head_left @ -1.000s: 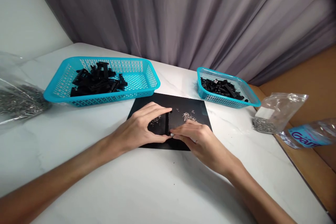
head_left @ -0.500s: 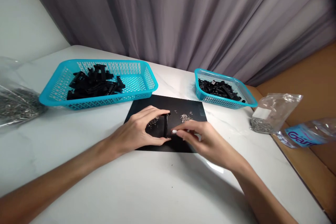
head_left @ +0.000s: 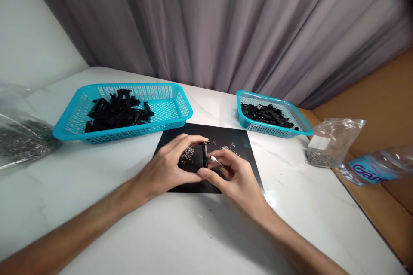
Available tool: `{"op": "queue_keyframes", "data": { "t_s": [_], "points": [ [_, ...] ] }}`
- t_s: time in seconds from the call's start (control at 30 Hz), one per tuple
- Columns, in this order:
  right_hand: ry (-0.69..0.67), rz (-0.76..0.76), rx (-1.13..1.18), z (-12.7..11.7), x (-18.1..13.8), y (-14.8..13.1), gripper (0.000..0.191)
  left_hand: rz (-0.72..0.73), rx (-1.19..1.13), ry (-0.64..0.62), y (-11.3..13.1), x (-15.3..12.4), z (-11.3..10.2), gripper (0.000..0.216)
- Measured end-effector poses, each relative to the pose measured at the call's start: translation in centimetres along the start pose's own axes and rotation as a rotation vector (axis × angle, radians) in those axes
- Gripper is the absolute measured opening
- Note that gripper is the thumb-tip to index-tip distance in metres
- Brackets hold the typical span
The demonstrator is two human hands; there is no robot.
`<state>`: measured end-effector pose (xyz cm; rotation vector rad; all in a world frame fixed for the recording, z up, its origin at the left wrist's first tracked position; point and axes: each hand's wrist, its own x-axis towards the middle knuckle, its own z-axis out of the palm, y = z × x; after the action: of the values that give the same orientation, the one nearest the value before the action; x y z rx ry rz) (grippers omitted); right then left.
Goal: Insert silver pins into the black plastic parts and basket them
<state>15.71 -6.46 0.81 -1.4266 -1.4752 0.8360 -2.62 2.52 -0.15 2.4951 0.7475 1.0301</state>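
Note:
My left hand [head_left: 169,165] pinches a short black plastic strip [head_left: 205,154] upright between thumb and forefinger over a black mat [head_left: 245,150]. Beside it my right hand [head_left: 234,174] grips a small silver metal pin [head_left: 217,161], whose tip touches the strip's right side. Two little heaps of silver pins [head_left: 187,154] lie on the mat, one under my left hand and one just beyond my right.
A large turquoise basket [head_left: 167,118] of black plastic parts stands at back left, a smaller turquoise basket [head_left: 301,126] at back right. Clear bags of metal pins lie at far left [head_left: 19,137] and at right [head_left: 329,144]. A table edge runs along the right.
Both hands have lifted off the mat. The left hand raised the black strip upright, and the right hand brought a pin up against the strip's side.

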Motion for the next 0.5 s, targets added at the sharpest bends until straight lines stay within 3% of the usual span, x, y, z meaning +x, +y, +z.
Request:
{"op": "queue_keyframes", "data": {
  "t_s": [0.07, 0.13, 0.17, 0.23, 0.3, 0.4, 0.5],
  "points": [
    [0.063, -0.034, -0.065, 0.1, 0.4, 0.7, 0.032, -0.019, 0.035, -0.047, 0.3, 0.4, -0.1, 0.07],
    [0.172, -0.082, -0.17, -1.4, 1.4, 1.7, 0.032, -0.065, 0.095, -0.047, 0.1, 1.0, -0.9, 0.082],
    [0.254, -0.103, -0.205, -2.8, 2.2, 2.4, 0.033, -0.098, 0.13, -0.028, -0.4, 1.5, -1.7, 0.077],
    [0.532, -0.236, -0.482, -6.3, 4.0, 3.9, 0.037, -0.171, 0.211, 0.03, -2.0, 2.7, -4.2, 0.044],
    [0.68, -0.299, -0.741, -10.0, 6.0, 5.4, 0.042, -0.24, 0.343, -0.004, -4.4, 4.0, -7.5, 0.03],
    [0.77, -0.316, -1.024, -13.7, 8.0, 7.2, 0.05, -0.465, 0.58, -0.162, -8.2, 5.9, -12.1, 0.022],
    [0.828, -0.297, -1.128, -13.8, 8.2, 8.0, 0.049, -0.575, 0.662, -0.231, -10.8, 7.3, -14.1, 0.025]
  ]
}}
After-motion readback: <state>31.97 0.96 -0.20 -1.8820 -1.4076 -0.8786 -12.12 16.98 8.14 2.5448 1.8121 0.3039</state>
